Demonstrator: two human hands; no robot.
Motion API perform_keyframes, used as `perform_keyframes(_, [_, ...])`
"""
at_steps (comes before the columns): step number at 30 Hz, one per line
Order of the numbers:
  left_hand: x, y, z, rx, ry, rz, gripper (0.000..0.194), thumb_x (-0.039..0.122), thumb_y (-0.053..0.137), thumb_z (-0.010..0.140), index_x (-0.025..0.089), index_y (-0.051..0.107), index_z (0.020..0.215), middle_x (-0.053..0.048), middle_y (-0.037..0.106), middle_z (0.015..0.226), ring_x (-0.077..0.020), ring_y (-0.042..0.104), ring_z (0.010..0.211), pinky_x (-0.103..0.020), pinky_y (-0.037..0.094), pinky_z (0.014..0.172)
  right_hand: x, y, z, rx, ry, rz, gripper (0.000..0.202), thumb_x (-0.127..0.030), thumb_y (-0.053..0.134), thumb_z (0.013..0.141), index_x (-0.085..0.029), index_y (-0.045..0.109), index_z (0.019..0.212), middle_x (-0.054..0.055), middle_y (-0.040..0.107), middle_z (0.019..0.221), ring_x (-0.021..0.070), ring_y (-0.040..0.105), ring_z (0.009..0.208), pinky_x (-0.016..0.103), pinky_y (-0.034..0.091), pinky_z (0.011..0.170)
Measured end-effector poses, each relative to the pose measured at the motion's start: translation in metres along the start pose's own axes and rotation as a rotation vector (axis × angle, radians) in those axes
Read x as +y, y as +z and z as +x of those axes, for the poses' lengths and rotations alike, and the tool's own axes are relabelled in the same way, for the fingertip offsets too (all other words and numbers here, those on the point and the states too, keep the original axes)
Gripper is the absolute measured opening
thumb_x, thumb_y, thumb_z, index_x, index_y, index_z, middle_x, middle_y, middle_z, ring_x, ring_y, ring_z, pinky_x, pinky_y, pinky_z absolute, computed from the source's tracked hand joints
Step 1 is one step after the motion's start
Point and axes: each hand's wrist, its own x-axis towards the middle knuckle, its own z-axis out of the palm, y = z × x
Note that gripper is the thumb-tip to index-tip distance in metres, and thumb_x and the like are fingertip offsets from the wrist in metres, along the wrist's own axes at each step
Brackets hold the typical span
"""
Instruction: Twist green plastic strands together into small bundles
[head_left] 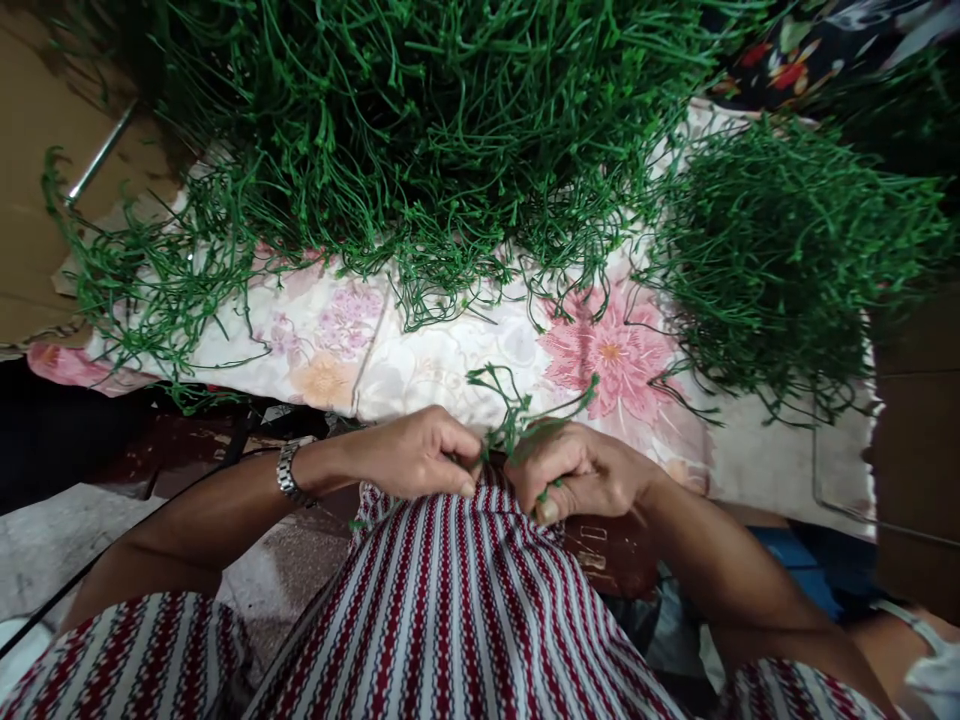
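Striped garment [450, 610], both hands, and green branching stems

Grip, right hand [574, 475]: narrow. Thumb and curled fingers are closed on a green piece, which shows between them. Grip, left hand [427, 455]: narrow, fingers curled in. Whether a stem lies between its fingertips cannot be told. The two hands are near each other, just above the red-and-white garment.

A green sprig [510, 410] rises between the hands, its thin branches spreading over the edge of the floral cloth [442, 365]. A metal-link wristwatch [292, 475] encircles the left wrist.

Beyond the hands, the cloth carries a printed pink flower [611, 350]. Loose stems [165, 290] are scattered toward its left end. A large stem heap [420, 130] covers the far side; a smaller heap [780, 250] sits at the right. At far left is a metal rod [101, 155]; at far right, dark flowered fabric [787, 70].
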Motion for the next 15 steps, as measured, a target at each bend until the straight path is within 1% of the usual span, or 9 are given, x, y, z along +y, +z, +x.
perform_keyframes(2, [0.001,-0.006,0.001,0.203,-0.015,-0.115,0.016,0.023,0.060,0.072,0.012,0.057,0.061,0.003,0.047,0.051,-0.0057,0.037,0.046,-0.019,0.029,0.045,-0.001,-0.003,-0.002,0.112,0.041,-0.058,0.027,-0.034,0.053,0.085,-0.011,0.061,0.075,0.003,0.057,0.062,0.0075,0.052,0.058,0.018,0.040,0.056])
perform_keyframes(4, [0.002,-0.007,0.005,0.396,0.011,-0.208,0.018,0.027,0.064,0.069,0.011,0.059,0.064,0.003,0.048,0.051,-0.0056,0.038,0.045,-0.019,0.028,0.043,0.001,-0.003,0.001,0.314,0.084,-0.101,0.021,-0.030,0.051,0.086,-0.011,0.061,0.085,0.002,0.058,0.067,0.0064,0.051,0.058,0.017,0.039,0.055])
perform_keyframes(6, [0.002,-0.004,0.012,0.540,0.074,-0.245,0.018,0.028,0.067,0.067,0.011,0.060,0.064,0.004,0.049,0.051,-0.0050,0.038,0.045,-0.018,0.030,0.044,0.004,0.003,0.008,0.545,0.113,-0.117,0.022,-0.031,0.048,0.088,-0.013,0.057,0.097,0.001,0.059,0.075,0.0064,0.051,0.061,0.017,0.039,0.056])
perform_keyframes(7, [0.001,-0.001,0.016,0.603,0.109,-0.241,0.017,0.026,0.067,0.067,0.011,0.060,0.064,0.003,0.050,0.052,-0.0050,0.040,0.047,-0.018,0.032,0.046,0.006,0.007,0.012,0.636,0.126,-0.137,0.025,-0.033,0.049,0.087,-0.014,0.055,0.103,0.002,0.059,0.081,0.0071,0.052,0.065,0.018,0.040,0.058])
perform_keyframes(8, [-0.001,0.002,0.019,0.660,0.141,-0.226,0.014,0.024,0.067,0.068,0.011,0.060,0.064,0.003,0.052,0.055,-0.0053,0.043,0.050,-0.018,0.034,0.049,0.008,0.012,0.017,0.702,0.136,-0.174,0.027,-0.034,0.051,0.086,-0.015,0.053,0.106,0.002,0.060,0.085,0.0081,0.053,0.069,0.019,0.042,0.061])
perform_keyframes(10, [-0.004,0.008,0.025,0.739,0.182,-0.189,0.011,0.022,0.064,0.071,0.012,0.061,0.066,0.002,0.057,0.060,-0.0062,0.048,0.055,-0.018,0.038,0.054,0.012,0.022,0.024,0.764,0.159,-0.294,0.028,-0.033,0.054,0.084,-0.015,0.052,0.105,0.002,0.059,0.087,0.0096,0.054,0.073,0.020,0.042,0.066])
perform_keyframes(11, [-0.005,0.010,0.026,0.754,0.185,-0.174,0.010,0.021,0.062,0.072,0.013,0.061,0.067,0.002,0.058,0.061,-0.0067,0.049,0.057,-0.018,0.039,0.056,0.015,0.027,0.027,0.784,0.167,-0.359,0.024,-0.032,0.054,0.084,-0.015,0.053,0.100,0.001,0.058,0.082,0.0091,0.053,0.070,0.020,0.041,0.065])
perform_keyframes(13, [-0.007,0.011,0.026,0.756,0.166,-0.130,0.010,0.021,0.061,0.073,0.013,0.061,0.067,0.002,0.058,0.060,-0.0070,0.049,0.056,-0.018,0.039,0.055,0.019,0.032,0.029,0.822,0.166,-0.449,0.015,-0.030,0.050,0.086,-0.015,0.052,0.085,-0.003,0.051,0.068,0.0068,0.047,0.060,0.018,0.037,0.058])
perform_keyframes(15, [-0.007,0.009,0.022,0.722,0.148,-0.032,0.012,0.021,0.058,0.075,0.013,0.059,0.066,0.002,0.056,0.058,-0.0067,0.047,0.054,-0.018,0.037,0.053,0.021,0.034,0.028,0.813,0.147,-0.490,0.019,-0.028,0.046,0.088,-0.016,0.048,0.074,-0.005,0.042,0.059,0.0056,0.040,0.053,0.018,0.032,0.053])
